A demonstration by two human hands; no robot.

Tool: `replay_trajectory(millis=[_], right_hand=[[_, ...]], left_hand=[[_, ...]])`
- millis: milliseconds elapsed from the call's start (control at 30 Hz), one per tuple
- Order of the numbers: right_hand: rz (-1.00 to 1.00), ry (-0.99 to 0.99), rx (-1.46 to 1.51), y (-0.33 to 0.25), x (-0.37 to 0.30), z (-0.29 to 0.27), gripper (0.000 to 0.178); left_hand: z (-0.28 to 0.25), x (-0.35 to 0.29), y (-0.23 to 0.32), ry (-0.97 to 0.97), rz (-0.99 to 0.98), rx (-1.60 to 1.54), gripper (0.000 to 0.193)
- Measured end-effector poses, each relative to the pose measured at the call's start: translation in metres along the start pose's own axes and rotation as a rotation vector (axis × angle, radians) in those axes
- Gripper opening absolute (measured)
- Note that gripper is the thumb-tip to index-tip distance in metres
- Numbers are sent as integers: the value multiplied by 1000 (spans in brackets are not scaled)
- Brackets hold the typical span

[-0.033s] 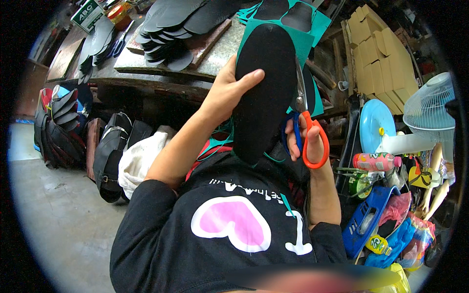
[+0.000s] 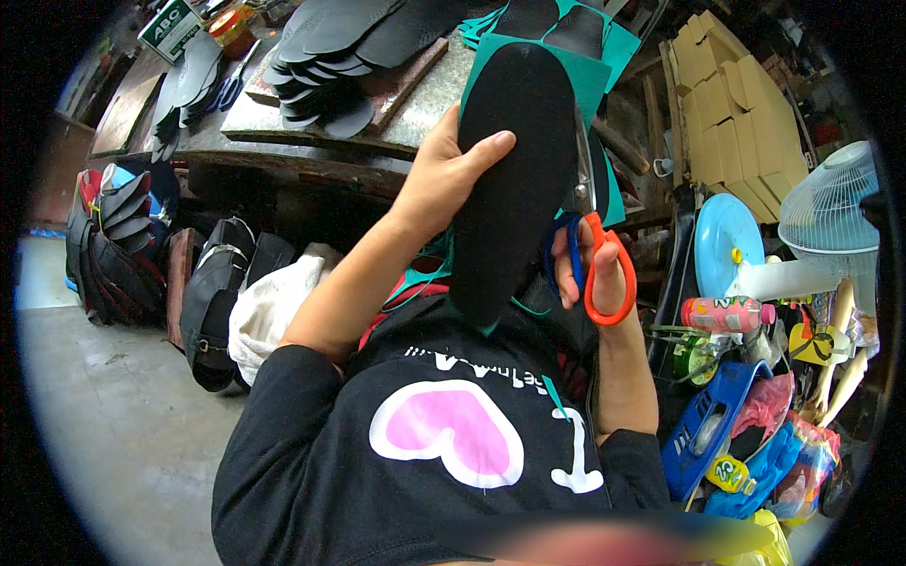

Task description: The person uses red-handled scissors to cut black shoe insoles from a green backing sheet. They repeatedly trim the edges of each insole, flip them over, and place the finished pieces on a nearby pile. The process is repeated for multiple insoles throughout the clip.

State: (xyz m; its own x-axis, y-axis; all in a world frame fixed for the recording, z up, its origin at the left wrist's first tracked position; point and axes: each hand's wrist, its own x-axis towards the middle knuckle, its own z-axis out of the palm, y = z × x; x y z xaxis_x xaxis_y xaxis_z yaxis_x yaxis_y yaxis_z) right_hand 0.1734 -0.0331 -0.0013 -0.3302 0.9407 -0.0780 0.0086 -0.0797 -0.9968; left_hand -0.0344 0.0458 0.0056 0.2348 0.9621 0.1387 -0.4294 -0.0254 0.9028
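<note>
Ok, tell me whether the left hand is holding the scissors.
No, the right hand has the scissors, while the left hand grips the black piece.

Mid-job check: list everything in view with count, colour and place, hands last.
Sole-shaped piece: one, black, in left hand
Green sheet: one, green, around the piece's upper end
Scissors: one pair, orange and blue handles, in right hand
Other scissors: one pair, dark blue handles, on bench
Sole-shaped cutouts: many, dark grey, on bench
Bench: one, dark, upper left
Box: one, green and white, on bench
Cloth: one, white, left
Cartons: several, tan, upper right
Fan: one, white and blue, right
Bottle: one, pink, right
Remaining clutter: too tangled to count
Shirt: one, black, on torso
Left hand: one, bare, centre
Right hand: one, bare, right of centre
</note>
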Motion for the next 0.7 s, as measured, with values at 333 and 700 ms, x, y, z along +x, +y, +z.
replay_trajectory(millis=[333, 700], right_hand=[[-70, -1, 143, -7, 11, 3, 97], [-84, -12, 167, -8, 9, 4, 95]], left_hand=[[16, 3, -2, -35, 79, 161, 44], [-1, 7, 5, -152, 51, 257, 43]])
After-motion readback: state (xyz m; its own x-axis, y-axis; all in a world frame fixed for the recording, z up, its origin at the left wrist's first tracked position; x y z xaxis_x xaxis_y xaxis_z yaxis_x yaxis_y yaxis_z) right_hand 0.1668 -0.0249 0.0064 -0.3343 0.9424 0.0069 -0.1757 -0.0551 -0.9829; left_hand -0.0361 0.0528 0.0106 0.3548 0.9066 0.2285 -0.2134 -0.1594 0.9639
